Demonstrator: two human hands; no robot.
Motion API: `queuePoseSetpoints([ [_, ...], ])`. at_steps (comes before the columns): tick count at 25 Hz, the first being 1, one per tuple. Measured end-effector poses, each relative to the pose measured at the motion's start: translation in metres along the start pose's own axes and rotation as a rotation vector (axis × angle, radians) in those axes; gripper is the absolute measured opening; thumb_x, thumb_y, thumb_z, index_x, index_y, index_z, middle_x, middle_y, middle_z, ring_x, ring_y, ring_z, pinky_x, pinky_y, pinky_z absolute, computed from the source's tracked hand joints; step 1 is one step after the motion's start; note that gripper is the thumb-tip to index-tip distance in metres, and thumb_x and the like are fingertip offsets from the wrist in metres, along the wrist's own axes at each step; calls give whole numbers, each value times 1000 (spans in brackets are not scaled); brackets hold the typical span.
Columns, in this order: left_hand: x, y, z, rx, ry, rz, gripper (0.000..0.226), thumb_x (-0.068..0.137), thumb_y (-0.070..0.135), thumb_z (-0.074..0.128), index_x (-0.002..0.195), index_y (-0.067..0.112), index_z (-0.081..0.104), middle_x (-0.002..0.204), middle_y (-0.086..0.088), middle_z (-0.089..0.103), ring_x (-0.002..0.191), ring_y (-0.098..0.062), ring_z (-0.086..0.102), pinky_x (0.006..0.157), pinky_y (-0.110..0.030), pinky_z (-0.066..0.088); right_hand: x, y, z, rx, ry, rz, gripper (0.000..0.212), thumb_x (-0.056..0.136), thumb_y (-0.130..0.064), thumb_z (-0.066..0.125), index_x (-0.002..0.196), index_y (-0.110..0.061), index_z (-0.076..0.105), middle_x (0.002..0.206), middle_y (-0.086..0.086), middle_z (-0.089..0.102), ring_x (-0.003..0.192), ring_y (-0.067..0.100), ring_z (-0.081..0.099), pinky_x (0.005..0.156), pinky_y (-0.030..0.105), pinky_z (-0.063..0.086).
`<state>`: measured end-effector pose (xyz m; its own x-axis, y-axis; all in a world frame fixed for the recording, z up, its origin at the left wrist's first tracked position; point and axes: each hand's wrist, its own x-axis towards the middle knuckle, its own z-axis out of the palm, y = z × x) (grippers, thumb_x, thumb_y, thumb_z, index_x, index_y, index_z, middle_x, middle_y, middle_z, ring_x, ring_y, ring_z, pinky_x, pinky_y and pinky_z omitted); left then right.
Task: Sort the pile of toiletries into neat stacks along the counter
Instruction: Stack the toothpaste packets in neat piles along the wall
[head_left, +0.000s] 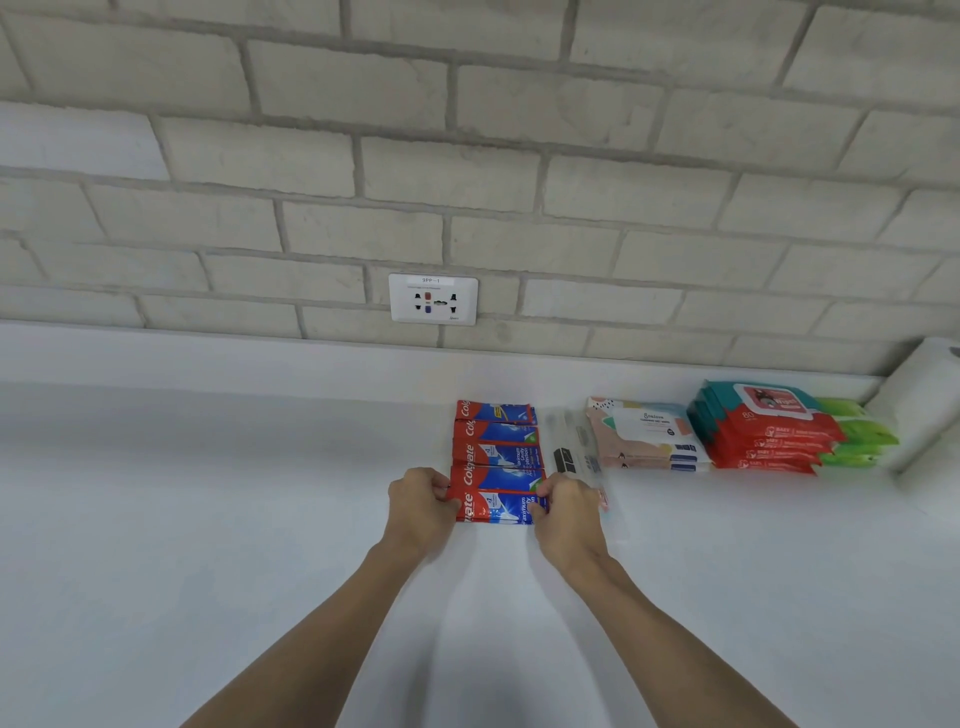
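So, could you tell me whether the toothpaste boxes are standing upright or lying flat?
Lying flat: the toothpaste boxes lie on the counter, printed faces up, side by side in a row toward the wall.

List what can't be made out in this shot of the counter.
- Head view: ends of the nearest toothpaste box are covered by the left hand and right hand.
- Clear packets beside the boxes: contents too blurred to identify.
- White roll: cut off by the right edge.
- Wall socket label: too small to read.

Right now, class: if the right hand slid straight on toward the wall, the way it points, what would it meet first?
Probably the clear toothbrush packets just beyond the right hand, beside the Colgate boxes; depth is uncertain.
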<state>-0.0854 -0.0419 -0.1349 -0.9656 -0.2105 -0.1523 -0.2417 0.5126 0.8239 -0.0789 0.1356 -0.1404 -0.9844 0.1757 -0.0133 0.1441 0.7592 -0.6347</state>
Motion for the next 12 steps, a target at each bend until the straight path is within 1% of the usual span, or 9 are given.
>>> queuePoseSetpoints([
  [5,0,-1,2,32,-9,13,31,86,17,70,111,2,58,114,-13,66,102,-20,64,80,-26,52,-2,-2,0,-26,17,-27,35,88,-20,67,119,-9,55,129,9,55,119,18,53,87,29,56],
  [8,-1,0,3,57,-19,27,32,87,20,68,112,4,58,116,-11,65,98,-16,62,79,-23,51,-2,-3,0,-44,18,-34,36,89,-21,67,120,-8,56,130,9,55,120,17,53,88,28,54],
  [10,-2,0,2,85,-15,38,33,87,22,68,113,6,57,115,-9,64,91,-12,57,75,-20,48,-2,-4,0,-45,12,-29,37,89,-23,66,121,-8,56,130,9,55,120,17,53,88,28,54],
  [12,-1,-1,2,112,-8,39,35,87,24,68,114,7,56,115,-7,63,90,-10,54,74,-19,47,-3,-4,0,-49,10,-27,35,89,-23,66,120,-9,56,130,8,55,120,16,53,88,27,54],
])
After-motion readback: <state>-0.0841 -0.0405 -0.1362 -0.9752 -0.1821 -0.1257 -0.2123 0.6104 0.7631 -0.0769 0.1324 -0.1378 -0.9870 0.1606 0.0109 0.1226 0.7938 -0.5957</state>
